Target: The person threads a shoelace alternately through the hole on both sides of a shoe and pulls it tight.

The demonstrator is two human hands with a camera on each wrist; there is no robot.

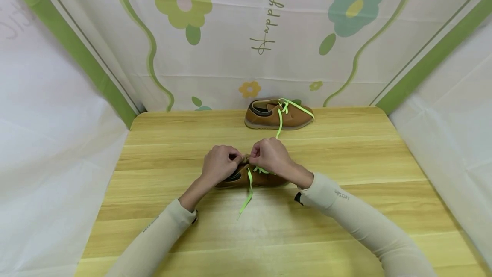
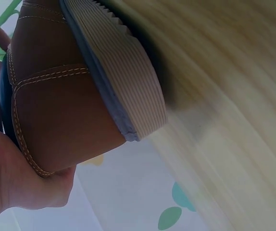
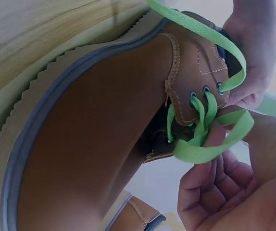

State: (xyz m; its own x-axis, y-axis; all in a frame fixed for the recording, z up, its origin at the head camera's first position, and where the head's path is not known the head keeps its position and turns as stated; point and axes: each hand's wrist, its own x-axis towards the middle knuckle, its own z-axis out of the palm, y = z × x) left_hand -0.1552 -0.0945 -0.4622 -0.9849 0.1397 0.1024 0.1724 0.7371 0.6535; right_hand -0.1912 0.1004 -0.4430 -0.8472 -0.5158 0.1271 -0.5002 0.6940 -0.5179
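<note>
On the wooden table in the head view, a brown lace-up shoe (image 1: 265,179) points its toe to the right. My left hand (image 1: 221,163) bends over the collar, thumb and forefinger pinching the eyelet flap on the far side. Close beside it, my right hand (image 1: 270,155) pinches a green lace (image 3: 234,137) at that flap, its fingers curled. In the right wrist view the lace passes through near-side eyelets and loops over the right fingers. One lace end (image 1: 246,202) hangs over the near side onto the table. The heel (image 2: 66,125) hides the left fingertips in the left wrist view.
A second brown shoe (image 1: 263,119) stands at the table's back edge, also toe right, with green lace (image 1: 297,107) across it and trailing towards me. Behind it hangs a white flower-printed curtain (image 1: 230,54). White fabric walls (image 1: 46,140) flank the wooden table (image 1: 161,131).
</note>
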